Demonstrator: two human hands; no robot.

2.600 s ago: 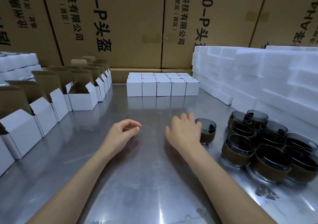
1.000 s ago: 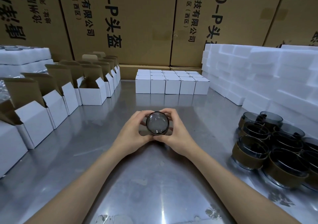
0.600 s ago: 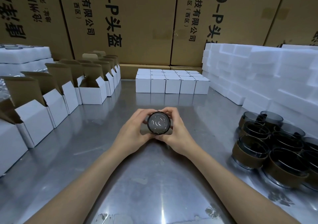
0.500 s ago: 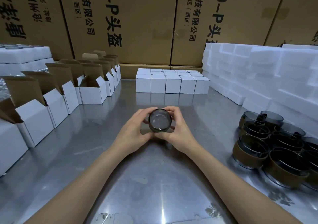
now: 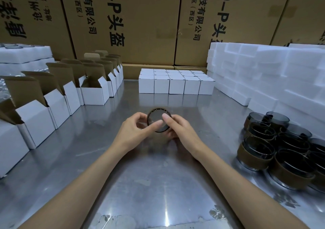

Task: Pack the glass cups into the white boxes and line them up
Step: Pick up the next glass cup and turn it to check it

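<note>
bare steel table (image 5: 158,184) mid-lane, open boxes (image 5: 93,91) left, cups (image 5: 281,147) right, closed boxes (image 5: 175,86) ahead

The glass cup (image 5: 158,120) is partly covered by both thumbs, its lower side hidden. The cluster of cups (image 5: 288,151) and foam blocks (image 5: 274,73) run off the right edge; the nearest open box (image 5: 10,146) is probably cut off too.

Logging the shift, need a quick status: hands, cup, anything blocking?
Left hand and right hand both grip one glass cup above the table. Open white boxes wait at left, unpacked. Nothing in the way.
</note>
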